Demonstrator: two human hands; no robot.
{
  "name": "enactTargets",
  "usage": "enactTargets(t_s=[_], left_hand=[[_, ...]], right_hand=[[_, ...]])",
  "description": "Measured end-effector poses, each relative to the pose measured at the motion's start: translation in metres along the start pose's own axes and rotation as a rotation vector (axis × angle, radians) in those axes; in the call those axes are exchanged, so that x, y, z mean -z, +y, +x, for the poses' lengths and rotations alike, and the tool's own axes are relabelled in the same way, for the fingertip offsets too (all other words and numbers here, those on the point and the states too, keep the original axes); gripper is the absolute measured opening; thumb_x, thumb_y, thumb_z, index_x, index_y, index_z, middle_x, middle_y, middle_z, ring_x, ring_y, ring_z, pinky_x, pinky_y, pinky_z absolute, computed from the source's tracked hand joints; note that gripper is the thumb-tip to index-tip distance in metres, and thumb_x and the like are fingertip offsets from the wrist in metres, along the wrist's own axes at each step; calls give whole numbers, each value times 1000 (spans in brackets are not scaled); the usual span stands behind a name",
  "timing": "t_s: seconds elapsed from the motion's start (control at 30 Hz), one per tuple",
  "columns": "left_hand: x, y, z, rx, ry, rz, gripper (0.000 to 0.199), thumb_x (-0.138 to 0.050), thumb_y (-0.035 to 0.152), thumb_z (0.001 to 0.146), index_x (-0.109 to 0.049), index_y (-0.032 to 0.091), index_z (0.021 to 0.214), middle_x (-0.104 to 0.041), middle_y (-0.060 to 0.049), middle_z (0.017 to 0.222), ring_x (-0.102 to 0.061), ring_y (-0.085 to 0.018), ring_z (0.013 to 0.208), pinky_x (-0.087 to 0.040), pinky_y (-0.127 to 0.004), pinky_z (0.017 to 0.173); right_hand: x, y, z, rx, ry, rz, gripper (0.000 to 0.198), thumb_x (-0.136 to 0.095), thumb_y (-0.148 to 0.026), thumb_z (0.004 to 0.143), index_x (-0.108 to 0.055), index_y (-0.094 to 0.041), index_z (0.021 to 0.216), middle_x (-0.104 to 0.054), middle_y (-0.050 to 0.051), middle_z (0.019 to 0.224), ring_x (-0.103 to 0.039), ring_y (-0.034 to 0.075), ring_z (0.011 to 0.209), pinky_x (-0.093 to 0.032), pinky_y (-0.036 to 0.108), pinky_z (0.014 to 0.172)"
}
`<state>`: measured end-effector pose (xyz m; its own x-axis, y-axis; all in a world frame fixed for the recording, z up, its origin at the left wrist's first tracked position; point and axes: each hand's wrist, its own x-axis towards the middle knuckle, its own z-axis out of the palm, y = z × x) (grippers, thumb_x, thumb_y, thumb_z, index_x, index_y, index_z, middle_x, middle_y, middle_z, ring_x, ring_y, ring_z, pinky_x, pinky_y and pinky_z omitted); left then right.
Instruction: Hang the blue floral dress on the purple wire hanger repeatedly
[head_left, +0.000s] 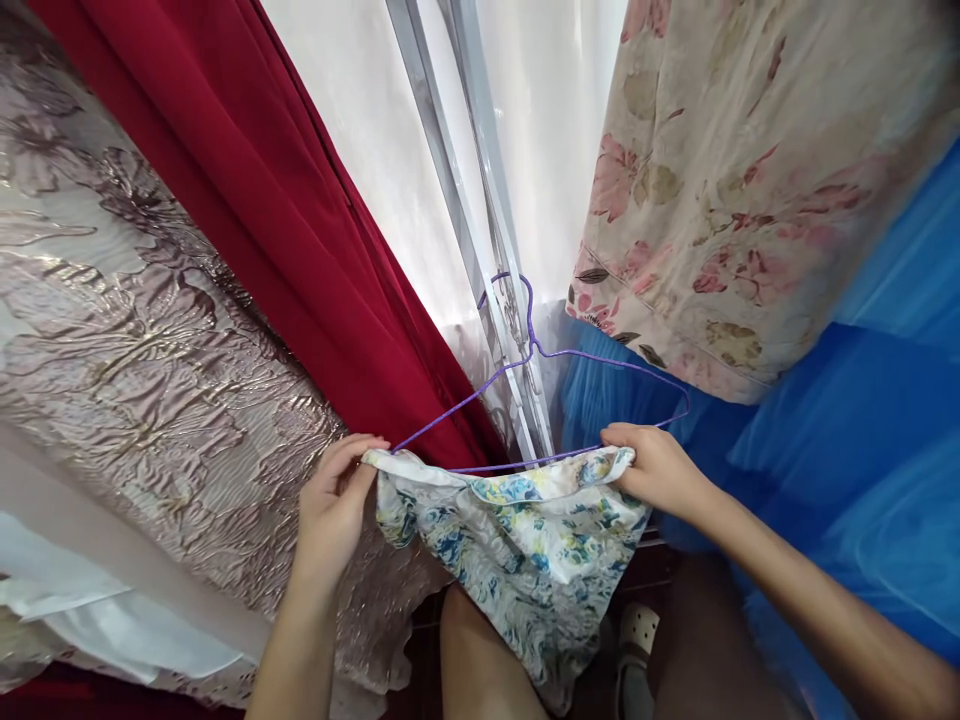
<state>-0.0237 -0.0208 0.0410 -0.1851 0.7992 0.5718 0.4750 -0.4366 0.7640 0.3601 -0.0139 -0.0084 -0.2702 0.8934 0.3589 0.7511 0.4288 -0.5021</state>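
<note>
A white garment with a blue and yellow floral print point(540, 550) hangs between my two hands, its top edge stretched sideways. My left hand point(334, 500) pinches the left end of that edge, close to the left corner of a purple wire hanger point(592, 357). At the other end, my right hand point(656, 468) grips the edge near the hanger's lower bar. The bar runs along the garment's opening, and the hanger's right corner sticks out above my right hand. The hook overlaps a metal post; whether it is hooked there I cannot tell.
Grey metal posts point(450, 170) stand ahead, before white fabric point(345, 80). Red cloth point(225, 190) and a textured pinkish garment point(142, 350) hang at left. A pink-flowered beige garment point(720, 200) and blue tulle point(862, 480) hang at right. Below are my legs and a light clog point(637, 635).
</note>
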Motion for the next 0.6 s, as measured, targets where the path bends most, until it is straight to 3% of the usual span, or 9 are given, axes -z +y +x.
enactTargets(t_s=[0.13,0.33,0.5,0.6], left_hand=[[10,-15,-6,-25,-11,230,22,-66,37,84,-77,22,96,-71,-5,101,-64,-22,101,-50,-33,95],[4,-16,-9,109,29,91,28,-68,38,82,-76,19,101,-72,-3,83,-64,-17,72,-52,-27,69],[-1,-10,-11,87,101,-5,26,-75,38,77,-76,20,94,-75,-4,97,-67,-20,92,-53,-27,85],[3,-14,-19,125,136,-149,25,-78,36,75,-76,21,95,-75,-2,98,-67,-18,94,-52,-25,88]], right_hand=[[1,2,2,-2,7,-15,26,-53,-18,77,-31,-21,62,-48,-3,64,-47,15,59,-23,27,57],[1,-1,1,-10,-6,-29,27,-54,-19,77,-32,-20,62,-49,-2,65,-48,15,60,-23,27,57],[4,-4,0,-30,2,-47,25,-54,-20,78,-33,-20,62,-50,-2,65,-49,15,61,-23,27,57],[3,-5,2,-45,3,-33,27,-54,-22,79,-33,-21,62,-50,-2,65,-49,15,60,-23,27,56]])
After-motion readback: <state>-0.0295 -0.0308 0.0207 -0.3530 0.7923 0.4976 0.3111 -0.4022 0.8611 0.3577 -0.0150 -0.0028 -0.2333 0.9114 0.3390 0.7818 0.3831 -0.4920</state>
